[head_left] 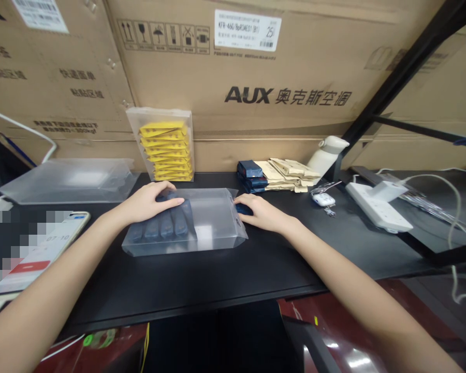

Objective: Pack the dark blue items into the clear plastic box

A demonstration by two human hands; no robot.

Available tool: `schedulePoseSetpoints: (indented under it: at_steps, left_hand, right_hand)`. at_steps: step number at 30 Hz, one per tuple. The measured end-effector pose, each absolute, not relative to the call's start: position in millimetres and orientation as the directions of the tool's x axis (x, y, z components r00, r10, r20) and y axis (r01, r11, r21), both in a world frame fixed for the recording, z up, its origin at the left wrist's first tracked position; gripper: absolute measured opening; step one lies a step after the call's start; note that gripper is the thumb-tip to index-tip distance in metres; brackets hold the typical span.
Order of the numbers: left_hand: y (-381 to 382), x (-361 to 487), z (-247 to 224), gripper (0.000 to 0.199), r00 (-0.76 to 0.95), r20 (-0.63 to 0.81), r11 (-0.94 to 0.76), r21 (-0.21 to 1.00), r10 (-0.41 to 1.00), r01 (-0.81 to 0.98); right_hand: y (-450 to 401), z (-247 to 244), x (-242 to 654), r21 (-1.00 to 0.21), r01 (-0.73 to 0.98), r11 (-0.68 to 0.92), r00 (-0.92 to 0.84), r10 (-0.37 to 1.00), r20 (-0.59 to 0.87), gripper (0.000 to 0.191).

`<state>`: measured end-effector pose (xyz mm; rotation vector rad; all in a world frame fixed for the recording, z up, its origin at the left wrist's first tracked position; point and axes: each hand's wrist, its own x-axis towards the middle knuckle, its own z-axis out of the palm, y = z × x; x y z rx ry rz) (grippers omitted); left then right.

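A clear plastic box [217,217] lies on its side on the black table, its open end facing right. Several dark blue packets [166,228] stand in a row inside its left half. My left hand [155,201] grips the box at the upper left, thumb across the top and fingers behind the far edge. At the open end, my right hand [258,211] is closed on a dark blue packet [244,209], which is partly hidden by the fingers and the box's edge.
Behind the box stands a clear box of yellow packets [166,150]. Blue packets [251,173] and beige packets [289,173] are stacked near a white bottle [328,155]. An empty plastic box [70,181] lies left, beyond a phone [46,248]. A power strip [378,207] sits right.
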<state>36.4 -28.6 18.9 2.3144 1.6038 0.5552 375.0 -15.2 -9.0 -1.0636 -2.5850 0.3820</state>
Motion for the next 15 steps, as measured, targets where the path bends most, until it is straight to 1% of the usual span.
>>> schedulePoseSetpoints:
  at_steps: [7,15]
  left_hand:
    - [-29,36,19,0.061,0.312,0.154,-0.348,0.428,0.937,0.834]
    - [-29,37,19,0.062,0.315,0.162,-0.354,0.434,0.935,0.828]
  right_hand:
    - [-15,-6,377,-0.367,0.610,0.702,-0.680,0.702,0.212,0.031]
    - [-12,9,388,-0.379,0.628,0.680,-0.628,0.730,0.268,0.036]
